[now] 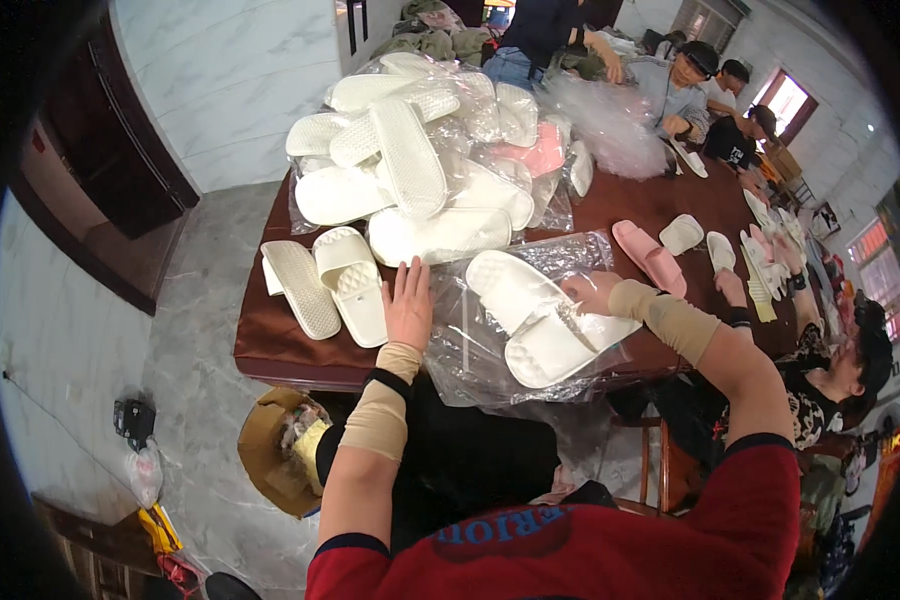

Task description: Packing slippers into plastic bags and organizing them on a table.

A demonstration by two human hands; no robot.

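Note:
My left hand [408,308] lies flat with its fingers stretched out, at the left edge of a clear plastic bag [450,345] and beside a white slide slipper [351,278]. That slipper rests on the table next to another white slipper [302,290], which shows its textured sole. In front of me a pair of white slippers [515,292] lies over the clear plastic. My right hand [592,293] is closed on the right side of this pair; its fingertips are partly hidden. Beige sleeves cover both forearms.
Bagged white slippers [410,155] are heaped at the back of the brown table [285,345], with a pink one [538,150] among them. A loose pink slipper [650,258] lies to the right. Co-workers sit along the right side. A cardboard box [265,450] stands on the floor.

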